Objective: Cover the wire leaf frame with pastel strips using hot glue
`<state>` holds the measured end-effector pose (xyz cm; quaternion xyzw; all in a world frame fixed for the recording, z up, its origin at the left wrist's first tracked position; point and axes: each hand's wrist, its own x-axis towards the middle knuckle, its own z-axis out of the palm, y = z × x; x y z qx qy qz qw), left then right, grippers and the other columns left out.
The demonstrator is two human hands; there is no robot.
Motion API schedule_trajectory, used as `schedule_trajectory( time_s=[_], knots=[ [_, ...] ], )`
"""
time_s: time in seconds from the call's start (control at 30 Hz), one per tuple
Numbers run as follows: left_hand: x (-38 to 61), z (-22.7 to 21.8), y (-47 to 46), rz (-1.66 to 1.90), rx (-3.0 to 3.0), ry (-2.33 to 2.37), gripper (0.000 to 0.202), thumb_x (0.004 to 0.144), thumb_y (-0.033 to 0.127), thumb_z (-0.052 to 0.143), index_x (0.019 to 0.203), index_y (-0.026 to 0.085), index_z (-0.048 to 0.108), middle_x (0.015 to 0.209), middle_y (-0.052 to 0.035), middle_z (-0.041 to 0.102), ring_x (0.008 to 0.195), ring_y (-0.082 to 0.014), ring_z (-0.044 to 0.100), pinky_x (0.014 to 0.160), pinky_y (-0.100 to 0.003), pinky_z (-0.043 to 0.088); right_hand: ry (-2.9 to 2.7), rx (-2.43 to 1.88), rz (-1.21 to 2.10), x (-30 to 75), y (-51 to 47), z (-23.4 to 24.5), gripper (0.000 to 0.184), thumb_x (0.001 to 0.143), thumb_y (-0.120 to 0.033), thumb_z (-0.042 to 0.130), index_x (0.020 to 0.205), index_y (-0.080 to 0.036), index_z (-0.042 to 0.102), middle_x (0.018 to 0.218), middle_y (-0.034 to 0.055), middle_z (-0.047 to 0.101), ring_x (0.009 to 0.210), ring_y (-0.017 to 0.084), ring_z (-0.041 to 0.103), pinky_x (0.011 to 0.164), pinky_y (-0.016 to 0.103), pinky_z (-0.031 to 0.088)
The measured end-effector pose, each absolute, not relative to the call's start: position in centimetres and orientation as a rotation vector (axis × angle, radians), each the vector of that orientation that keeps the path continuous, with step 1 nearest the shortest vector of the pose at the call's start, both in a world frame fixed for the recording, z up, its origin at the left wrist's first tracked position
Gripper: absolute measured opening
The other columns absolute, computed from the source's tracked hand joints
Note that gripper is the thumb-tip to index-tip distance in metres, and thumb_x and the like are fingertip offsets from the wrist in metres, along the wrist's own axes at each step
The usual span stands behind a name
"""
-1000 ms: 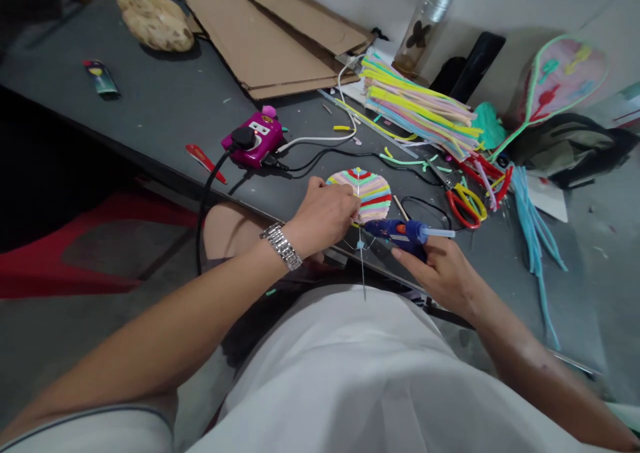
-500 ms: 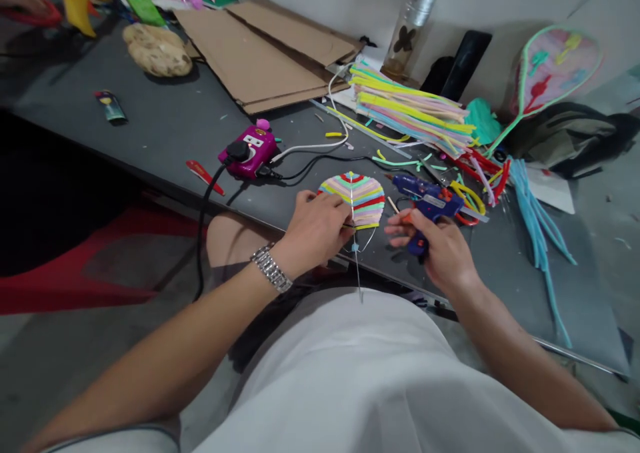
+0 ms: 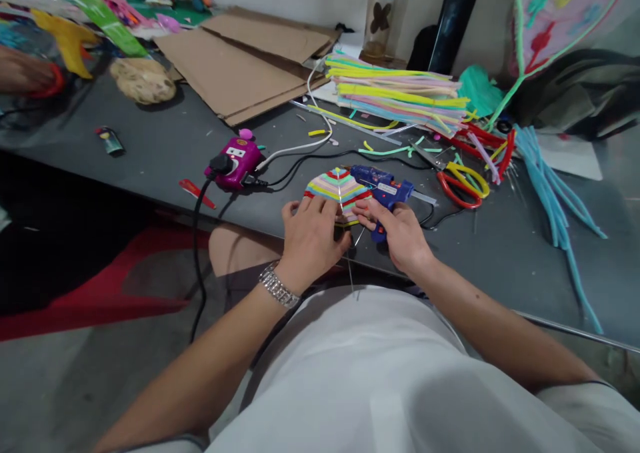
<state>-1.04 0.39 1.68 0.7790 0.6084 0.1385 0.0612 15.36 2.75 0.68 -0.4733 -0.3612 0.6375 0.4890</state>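
Note:
A rounded piece of striped pipe cleaners [image 3: 327, 185] lies on the table near its front edge, with a thin wire down its middle that runs out toward my shirt. My left hand [image 3: 314, 234] has its fingers curled over the piece's left and lower part, gripping it; the thumb points at the wire. My right hand [image 3: 403, 234] is closed around a blue hot glue gun [image 3: 386, 188], whose nozzle lies by the top right of the piece. The right fingertips touch or nearly touch the striped surface. Part of the piece's lower edge is hidden by my fingers.
A purple power adapter [image 3: 239, 160] with cords sits left. Scissors [image 3: 463, 185] and blue pipe cleaners [image 3: 550, 186] lie right. Behind are a pipe-cleaner bundle [image 3: 395, 92], cardboard [image 3: 250, 60] and a bottle [image 3: 383, 20]. Another person's hand [image 3: 23, 71] shows far left.
My right hand has brought the glue gun left, up against the striped piece. My left hand has spread further over the piece. The view has shifted slightly.

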Motion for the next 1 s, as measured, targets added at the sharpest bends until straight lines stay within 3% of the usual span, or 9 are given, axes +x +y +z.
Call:
schedule_trajectory(
  time_s=[1.0],
  knots=[
    [-1.67,1.31,0.01,0.439,2.33,1.784,0.017,0.092,0.029,0.063,0.107,0.026,0.069,0.119,-0.0092,0.066,0.112,-0.0323,0.056,0.097,-0.053,0.036,-0.91,-1.193,1.478,15.22,2.9,-0.2,0.055,0.07,-0.064,0.085,0.095,-0.017,0.072,0.094,0.0076,0.079,0.101,0.026,0.076,0.101,0.047,0.06]
  ],
)
